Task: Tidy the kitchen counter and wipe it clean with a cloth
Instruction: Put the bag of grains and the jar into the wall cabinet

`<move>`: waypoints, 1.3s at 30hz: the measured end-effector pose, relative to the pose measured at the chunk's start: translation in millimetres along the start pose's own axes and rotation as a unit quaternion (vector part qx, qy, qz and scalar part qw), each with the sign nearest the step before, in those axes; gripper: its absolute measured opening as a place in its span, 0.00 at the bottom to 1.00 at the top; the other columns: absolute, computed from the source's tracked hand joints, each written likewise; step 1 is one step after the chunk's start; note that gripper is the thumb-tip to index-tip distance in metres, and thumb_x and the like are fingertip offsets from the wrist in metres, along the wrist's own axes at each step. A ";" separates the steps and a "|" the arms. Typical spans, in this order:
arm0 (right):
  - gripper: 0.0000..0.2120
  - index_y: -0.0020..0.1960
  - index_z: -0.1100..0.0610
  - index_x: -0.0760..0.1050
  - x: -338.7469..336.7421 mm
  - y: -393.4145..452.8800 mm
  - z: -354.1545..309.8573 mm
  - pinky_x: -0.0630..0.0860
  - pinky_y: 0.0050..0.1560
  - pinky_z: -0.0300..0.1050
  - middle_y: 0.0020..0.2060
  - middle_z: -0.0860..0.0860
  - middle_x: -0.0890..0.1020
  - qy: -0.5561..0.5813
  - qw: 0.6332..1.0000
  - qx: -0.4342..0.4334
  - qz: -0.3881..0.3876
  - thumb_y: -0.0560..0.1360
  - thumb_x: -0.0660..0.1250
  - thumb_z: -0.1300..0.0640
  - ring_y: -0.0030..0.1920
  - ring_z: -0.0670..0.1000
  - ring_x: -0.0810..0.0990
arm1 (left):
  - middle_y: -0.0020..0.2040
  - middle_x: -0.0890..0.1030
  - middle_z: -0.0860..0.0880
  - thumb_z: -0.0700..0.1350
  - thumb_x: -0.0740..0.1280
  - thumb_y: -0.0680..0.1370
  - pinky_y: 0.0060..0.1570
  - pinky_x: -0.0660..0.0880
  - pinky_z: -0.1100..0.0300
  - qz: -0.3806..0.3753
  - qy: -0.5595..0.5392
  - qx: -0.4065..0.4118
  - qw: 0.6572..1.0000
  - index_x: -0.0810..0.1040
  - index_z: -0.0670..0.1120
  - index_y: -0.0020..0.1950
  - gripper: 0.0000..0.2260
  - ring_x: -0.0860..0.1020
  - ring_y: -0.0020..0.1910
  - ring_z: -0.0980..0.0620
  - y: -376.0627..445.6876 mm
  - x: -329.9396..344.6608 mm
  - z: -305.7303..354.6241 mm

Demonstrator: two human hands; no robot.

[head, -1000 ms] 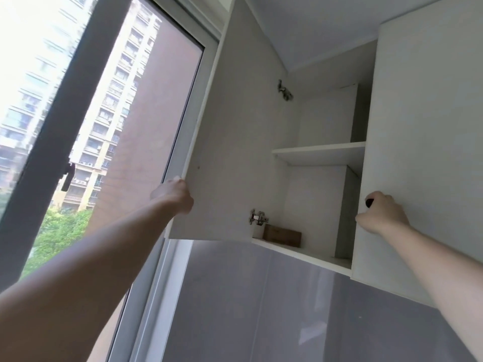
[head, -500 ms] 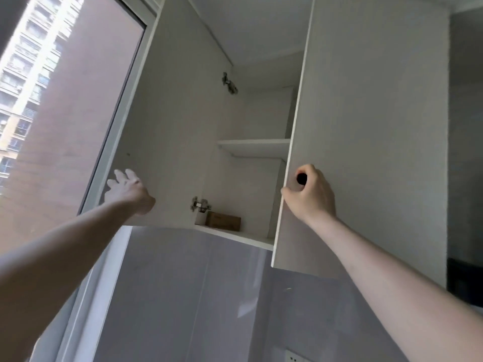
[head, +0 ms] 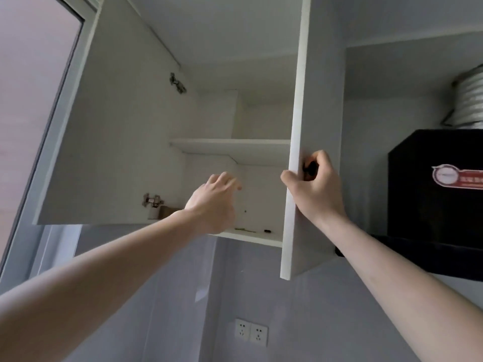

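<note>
I look up at a white wall cabinet with both doors swung out. My right hand [head: 315, 189] grips the small black knob [head: 310, 169] on the right door [head: 317, 100], thumb hooked round the door's edge. My left hand [head: 213, 202] reaches into the lower compartment with loosely bent fingers and holds nothing. The left door [head: 112, 131] stands wide open beside the window. A brown box [head: 167, 212] sits at the left of the bottom shelf, partly hidden by my left wrist. No cloth or counter is in view.
A middle shelf [head: 230, 146] divides the cabinet. Small bits lie on the bottom shelf [head: 251, 237]. A black range hood [head: 433, 199] with a silver duct [head: 467, 100] hangs at the right. A double wall socket [head: 251, 333] sits on the grey backsplash below. The window frame [head: 49, 131] runs up the left.
My left hand let go of the left door and moved right, into the lower compartment. My right hand kept the knob and swung the right door further open. The view shifted right.
</note>
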State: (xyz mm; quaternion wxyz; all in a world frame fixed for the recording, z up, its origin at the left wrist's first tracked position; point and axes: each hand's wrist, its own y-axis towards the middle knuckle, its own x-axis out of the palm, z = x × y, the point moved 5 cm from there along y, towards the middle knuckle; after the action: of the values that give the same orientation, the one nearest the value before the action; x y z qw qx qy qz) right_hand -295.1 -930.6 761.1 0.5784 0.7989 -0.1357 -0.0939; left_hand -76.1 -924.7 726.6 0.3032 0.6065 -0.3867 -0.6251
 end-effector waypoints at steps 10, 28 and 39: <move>0.26 0.68 0.49 0.59 -78.2 -37.1 -14.5 0.71 0.40 0.48 0.59 0.46 0.75 -0.288 0.954 -0.039 -0.076 0.76 0.64 0.43 0.47 0.56 0.79 | 0.67 0.67 0.56 0.38 0.59 0.73 0.54 0.67 0.60 -0.043 0.000 0.029 0.999 0.71 0.54 0.65 0.22 0.67 0.68 0.50 -51.0 -20.8 47.0; 0.27 0.71 0.53 0.72 -106.5 -215.9 -20.7 0.58 0.79 0.53 0.80 0.53 0.58 -0.221 0.964 -0.094 -0.117 0.73 0.71 0.61 0.81 0.54 0.53 | 0.74 0.63 0.60 0.43 0.61 0.78 0.65 0.72 0.50 -0.136 -0.121 0.011 0.983 0.70 0.60 0.65 0.18 0.65 0.72 0.54 -210.8 -1.6 55.8; 0.26 0.72 0.43 0.65 -58.5 -405.8 94.8 0.67 0.63 0.37 0.68 0.40 0.67 -0.148 0.865 0.178 -0.445 0.77 0.67 0.56 0.68 0.42 0.68 | 0.73 0.65 0.59 0.41 0.61 0.79 0.62 0.73 0.55 -0.294 -0.156 -0.038 0.942 0.71 0.56 0.67 0.18 0.67 0.70 0.53 -354.2 114.7 68.3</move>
State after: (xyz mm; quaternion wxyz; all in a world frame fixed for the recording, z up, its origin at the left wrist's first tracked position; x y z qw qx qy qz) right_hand -335.6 -877.4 345.7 0.2959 0.8405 0.1360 -0.4330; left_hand -121.2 -831.0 362.7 0.0647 0.5764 -0.2094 -0.7873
